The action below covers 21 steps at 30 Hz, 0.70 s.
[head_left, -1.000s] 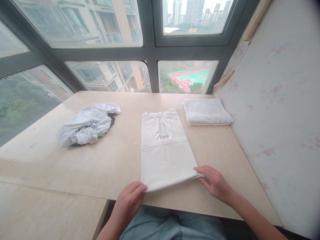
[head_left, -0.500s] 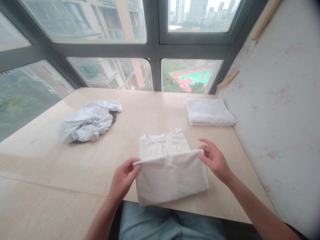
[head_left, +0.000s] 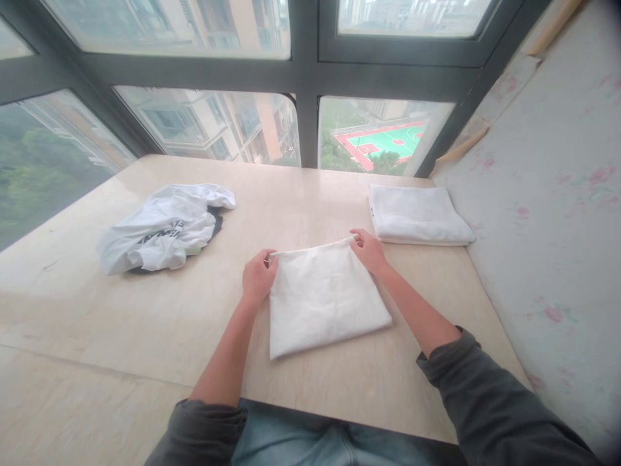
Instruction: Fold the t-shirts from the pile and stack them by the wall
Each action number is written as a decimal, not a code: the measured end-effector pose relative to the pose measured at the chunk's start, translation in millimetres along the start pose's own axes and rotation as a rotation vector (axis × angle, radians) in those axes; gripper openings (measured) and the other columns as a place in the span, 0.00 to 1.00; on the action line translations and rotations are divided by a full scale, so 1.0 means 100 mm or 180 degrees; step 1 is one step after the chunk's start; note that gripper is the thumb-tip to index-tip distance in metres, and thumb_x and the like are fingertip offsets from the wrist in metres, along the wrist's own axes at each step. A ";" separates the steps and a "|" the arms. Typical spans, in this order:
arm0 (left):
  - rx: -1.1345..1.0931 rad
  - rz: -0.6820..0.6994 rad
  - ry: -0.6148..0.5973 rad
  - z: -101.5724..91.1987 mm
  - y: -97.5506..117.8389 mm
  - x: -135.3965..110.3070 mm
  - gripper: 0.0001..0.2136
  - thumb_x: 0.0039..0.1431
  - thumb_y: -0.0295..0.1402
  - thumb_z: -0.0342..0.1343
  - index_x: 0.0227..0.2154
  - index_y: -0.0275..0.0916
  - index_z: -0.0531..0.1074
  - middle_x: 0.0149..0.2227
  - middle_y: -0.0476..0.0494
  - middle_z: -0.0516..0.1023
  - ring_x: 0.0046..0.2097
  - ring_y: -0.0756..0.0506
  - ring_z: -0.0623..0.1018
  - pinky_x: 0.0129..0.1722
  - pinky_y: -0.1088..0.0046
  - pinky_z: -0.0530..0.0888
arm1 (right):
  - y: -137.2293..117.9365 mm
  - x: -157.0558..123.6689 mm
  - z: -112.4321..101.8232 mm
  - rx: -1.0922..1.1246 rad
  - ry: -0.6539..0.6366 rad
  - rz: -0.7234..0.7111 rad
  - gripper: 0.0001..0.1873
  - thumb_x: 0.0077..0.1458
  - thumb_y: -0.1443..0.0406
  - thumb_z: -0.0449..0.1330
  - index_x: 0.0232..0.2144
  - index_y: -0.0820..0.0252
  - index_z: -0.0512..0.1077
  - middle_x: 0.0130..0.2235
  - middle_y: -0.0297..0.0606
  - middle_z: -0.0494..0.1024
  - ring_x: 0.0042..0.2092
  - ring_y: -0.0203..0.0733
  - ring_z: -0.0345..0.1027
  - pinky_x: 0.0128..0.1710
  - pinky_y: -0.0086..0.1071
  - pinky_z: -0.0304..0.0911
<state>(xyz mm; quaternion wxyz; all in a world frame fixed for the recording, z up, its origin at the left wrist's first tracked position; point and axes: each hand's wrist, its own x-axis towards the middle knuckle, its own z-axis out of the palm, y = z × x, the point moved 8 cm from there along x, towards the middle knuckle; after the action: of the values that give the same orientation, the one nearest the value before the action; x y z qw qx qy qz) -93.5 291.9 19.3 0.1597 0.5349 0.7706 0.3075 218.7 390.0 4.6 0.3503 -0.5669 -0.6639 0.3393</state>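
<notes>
A white T-shirt [head_left: 326, 298], folded into a compact four-sided shape, lies flat on the tabletop in front of me. My left hand [head_left: 261, 275] pinches its far left corner between thumb and fingers. At the far right corner, my right hand [head_left: 369, 251] grips the cloth the same way. The far edge runs fairly straight between both hands, and the neckline is hidden under the folded layer.
A crumpled heap of white clothing [head_left: 167, 226] with dark print lies at the left. Folded white cloth [head_left: 420, 215] sits at the back right, near the flowered wall [head_left: 548, 259]. Windows [head_left: 388, 133] border the far side of the pale table [head_left: 145, 336].
Both hands have carried the folded edge away from me up to the collar end, covering the neckline that showed before. The shirt's near edge now lies farther from the table's front.
</notes>
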 end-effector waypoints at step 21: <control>0.1689 0.1400 -0.0503 0.52 0.66 -0.93 0.27 0.65 0.43 0.47 0.65 0.43 0.61 0.70 0.37 0.54 0.70 0.30 0.53 0.66 0.43 0.50 | -0.30 -0.85 0.49 -0.2121 -0.0847 -0.1314 0.26 0.66 0.58 0.49 0.63 0.58 0.63 0.69 0.44 0.55 0.70 0.56 0.43 0.67 0.57 0.40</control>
<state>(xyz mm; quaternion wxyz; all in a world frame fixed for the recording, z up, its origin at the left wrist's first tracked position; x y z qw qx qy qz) 19.2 237.1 14.7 0.0042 0.7331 0.6752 0.0813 170.8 299.8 -2.1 0.1194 -0.4554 -0.8767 0.0988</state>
